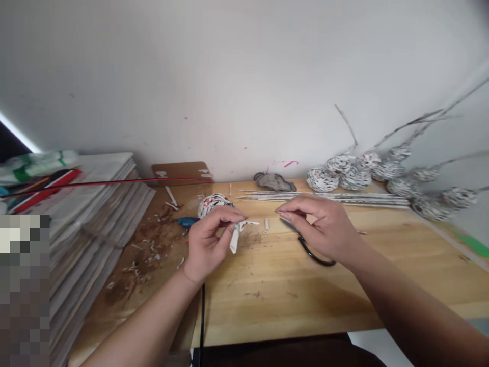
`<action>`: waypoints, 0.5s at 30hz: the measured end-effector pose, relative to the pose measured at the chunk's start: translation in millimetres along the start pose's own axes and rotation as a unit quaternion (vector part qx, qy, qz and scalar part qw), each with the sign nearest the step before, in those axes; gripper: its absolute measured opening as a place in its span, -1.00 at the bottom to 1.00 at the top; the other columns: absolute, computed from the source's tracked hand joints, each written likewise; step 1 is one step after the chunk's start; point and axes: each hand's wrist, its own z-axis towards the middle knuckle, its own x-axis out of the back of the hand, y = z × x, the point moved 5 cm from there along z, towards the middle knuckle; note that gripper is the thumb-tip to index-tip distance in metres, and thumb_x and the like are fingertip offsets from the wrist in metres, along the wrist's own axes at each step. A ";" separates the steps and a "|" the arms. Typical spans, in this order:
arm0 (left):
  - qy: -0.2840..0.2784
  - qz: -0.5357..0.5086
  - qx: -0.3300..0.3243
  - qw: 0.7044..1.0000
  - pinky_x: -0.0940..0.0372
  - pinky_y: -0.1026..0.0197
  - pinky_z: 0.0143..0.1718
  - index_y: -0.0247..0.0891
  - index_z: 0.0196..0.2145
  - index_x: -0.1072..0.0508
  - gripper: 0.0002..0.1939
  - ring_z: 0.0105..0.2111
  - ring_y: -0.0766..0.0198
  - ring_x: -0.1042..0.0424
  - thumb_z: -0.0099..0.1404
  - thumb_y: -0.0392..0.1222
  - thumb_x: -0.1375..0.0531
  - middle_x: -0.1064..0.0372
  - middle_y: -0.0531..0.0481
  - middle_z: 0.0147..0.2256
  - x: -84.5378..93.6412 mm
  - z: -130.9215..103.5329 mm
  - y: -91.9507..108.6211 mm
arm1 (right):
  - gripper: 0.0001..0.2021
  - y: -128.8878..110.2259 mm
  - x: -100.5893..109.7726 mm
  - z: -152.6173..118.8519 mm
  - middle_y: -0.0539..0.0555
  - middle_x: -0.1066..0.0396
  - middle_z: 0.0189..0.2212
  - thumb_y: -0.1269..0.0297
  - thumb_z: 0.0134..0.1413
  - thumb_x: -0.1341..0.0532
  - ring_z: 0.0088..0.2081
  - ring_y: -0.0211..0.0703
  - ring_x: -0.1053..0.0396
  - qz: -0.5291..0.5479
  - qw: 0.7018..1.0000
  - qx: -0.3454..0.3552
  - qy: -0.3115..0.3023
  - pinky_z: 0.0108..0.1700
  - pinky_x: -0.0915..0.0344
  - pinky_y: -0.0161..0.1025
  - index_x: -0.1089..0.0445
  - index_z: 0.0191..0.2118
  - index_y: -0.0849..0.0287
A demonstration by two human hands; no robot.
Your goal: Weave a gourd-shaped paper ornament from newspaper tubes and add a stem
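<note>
Over the wooden table, my left hand [211,240] pinches a small white folded paper strip [235,239] between thumb and fingers. One end of the strip hangs down, and a thin torn-looking end points right. My right hand [323,221] is level with it, apart from the strip, its thumb and fingertips pressed together. Whatever they may hold is too small to make out. Black-handled scissors [310,252] lie on the table under my right hand, partly hidden by it. Between my hands a short white paper piece [267,224] rests on the wood. Behind my left hand sits a woven paper ball [214,202].
Thin paper rods [324,198] lie along the back, near a grey cloth-like lump [274,181]. Several woven paper gourd shapes [355,176] with long stems stand back right. A tall newspaper stack [103,214] is at left. A blue-handled tool [188,222] and a black cable [202,316] are nearby.
</note>
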 end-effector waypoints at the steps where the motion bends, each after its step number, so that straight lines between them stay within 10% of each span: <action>1: 0.018 -0.003 0.016 1.000 -0.41 0.15 -0.11 -0.23 -0.23 -0.56 -0.81 -0.21 0.22 -0.54 0.27 -0.46 -0.27 -0.56 -0.07 -0.25 2.3 1.0 -1.3 | -0.87 -10.2 -2.4 6.3 0.03 -0.57 -0.30 0.39 0.28 -0.22 -0.28 -0.21 -0.49 -0.001 1.000 0.025 -0.002 -0.23 -0.37 -0.26 -0.54 -0.21 0.14; 8: 0.121 0.016 0.071 0.990 -0.41 0.26 -0.12 -0.21 -0.28 -0.58 -0.92 -0.24 0.31 -0.55 0.26 -0.33 -0.34 -0.60 0.03 -0.29 19.1 7.8 -5.0 | -0.85 -40.7 -22.9 28.4 0.11 -0.57 -0.24 0.39 0.31 -0.22 -0.24 -0.18 -0.49 -0.080 0.984 0.162 0.006 -0.19 -0.41 -0.24 -0.52 -0.08 0.23; 15: 0.092 0.000 0.056 0.994 -0.41 0.28 -0.12 -0.19 -0.27 -0.58 -0.86 -0.25 0.33 -0.55 0.26 -0.40 -0.32 -0.59 0.04 -0.29 14.8 6.5 -5.3 | -0.84 -53.1 -25.6 27.0 0.08 -0.57 -0.20 0.40 0.23 -0.30 -0.19 -0.23 -0.50 -0.051 0.982 0.170 0.067 -0.10 -0.41 -0.32 -0.50 -0.07 0.23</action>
